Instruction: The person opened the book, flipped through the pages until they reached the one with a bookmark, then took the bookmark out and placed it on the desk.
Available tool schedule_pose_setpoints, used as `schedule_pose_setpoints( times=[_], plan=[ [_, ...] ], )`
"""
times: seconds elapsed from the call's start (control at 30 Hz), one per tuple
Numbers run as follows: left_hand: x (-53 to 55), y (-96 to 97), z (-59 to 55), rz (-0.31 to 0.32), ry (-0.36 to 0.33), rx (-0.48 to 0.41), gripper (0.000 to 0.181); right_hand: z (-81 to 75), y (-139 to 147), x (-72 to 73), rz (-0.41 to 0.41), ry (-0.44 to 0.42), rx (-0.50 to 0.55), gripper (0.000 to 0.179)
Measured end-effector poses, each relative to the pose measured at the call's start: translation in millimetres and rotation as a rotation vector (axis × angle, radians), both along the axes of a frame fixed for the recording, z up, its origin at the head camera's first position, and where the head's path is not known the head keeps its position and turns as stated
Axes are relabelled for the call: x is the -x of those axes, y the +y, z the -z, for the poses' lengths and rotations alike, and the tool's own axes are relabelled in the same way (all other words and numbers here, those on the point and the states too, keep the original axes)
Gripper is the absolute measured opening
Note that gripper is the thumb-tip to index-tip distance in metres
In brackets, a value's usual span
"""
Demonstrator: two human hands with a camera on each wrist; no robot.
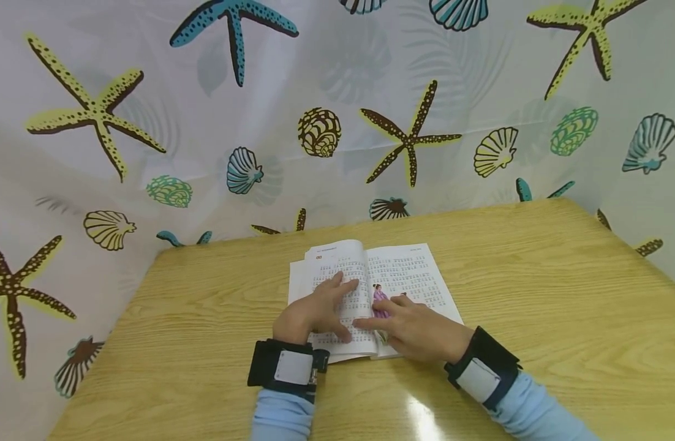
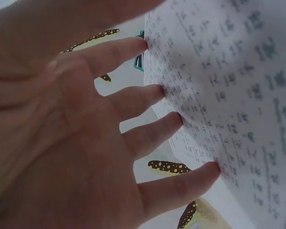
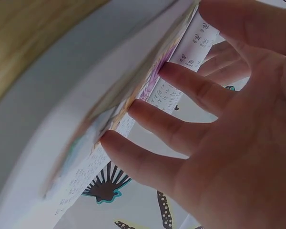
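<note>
An open book [image 1: 409, 263] lies on the wooden table, with printed text on both pages and a coloured picture of a figure in purple on the right page. My left hand [image 1: 321, 309] rests on the left page, fingers spread. In the left wrist view its fingertips [image 2: 212, 168] touch the printed paper. My right hand [image 1: 420, 327] lies over the lower right page and the picture, its index finger reaching across the spine onto the left page. The right wrist view shows its fingertips [image 3: 109, 138] on the illustrated page, with the fingers apart.
The wooden table [image 1: 205, 331] spreads to both sides of the book. Behind it hangs a white cloth [image 1: 337, 184] printed with starfish and shells. Black bands with pale plates, such as the left wrist band [image 1: 290, 367], circle both wrists above light blue sleeves.
</note>
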State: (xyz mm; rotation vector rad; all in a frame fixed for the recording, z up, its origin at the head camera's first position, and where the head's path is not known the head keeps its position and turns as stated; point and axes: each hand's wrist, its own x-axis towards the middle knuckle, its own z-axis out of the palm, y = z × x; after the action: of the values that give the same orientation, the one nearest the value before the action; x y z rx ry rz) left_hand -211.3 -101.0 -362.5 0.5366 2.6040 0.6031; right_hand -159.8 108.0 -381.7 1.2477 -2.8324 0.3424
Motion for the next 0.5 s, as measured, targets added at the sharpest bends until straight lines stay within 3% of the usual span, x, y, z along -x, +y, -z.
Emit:
schedule_pose_setpoints(
  times=[0.33,0.5],
  plan=[
    [0.0,1.6,0.1,0.005,-0.004,0.028,0.100,-2.6,7,5.4,0.011,-0.038,0.016,0.054],
    [0.1,0.9,0.3,0.012,0.001,0.018,0.100,-4.0,22,11.1,0.105,-0.001,-0.036,0.045]
  ],
)
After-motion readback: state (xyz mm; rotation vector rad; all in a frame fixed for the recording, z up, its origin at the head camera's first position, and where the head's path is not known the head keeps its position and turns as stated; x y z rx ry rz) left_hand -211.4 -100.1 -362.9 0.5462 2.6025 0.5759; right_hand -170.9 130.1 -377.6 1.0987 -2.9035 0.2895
